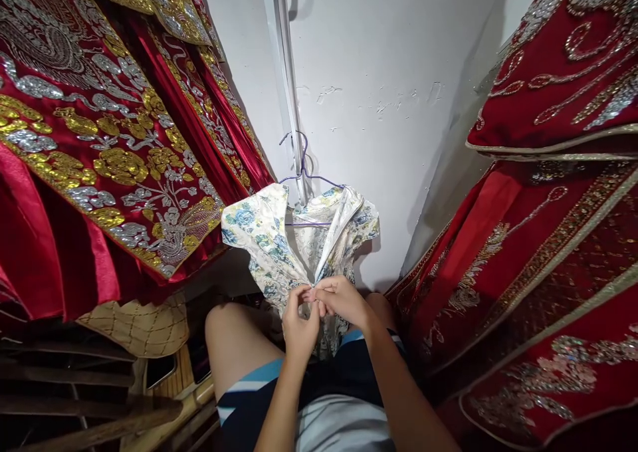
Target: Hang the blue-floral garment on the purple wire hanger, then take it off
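A white floral dress with blue and yellow flowers hangs from a thin purple wire hanger in front of the wall. Its front is parted in a V, and the two edges meet at my fingers. My left hand pinches the cloth at the bottom of the V. Touching it, my right hand grips the opposite edge at the same spot. A zip or button between the fingertips is too small to make out. The lower part of the dress drops behind my hands, between my knees.
Red sequinned garments hang on the left and right. A metal pole runs down the white wall. At lower left are wooden slats, a dark flat phone-like object and a tan quilted cloth.
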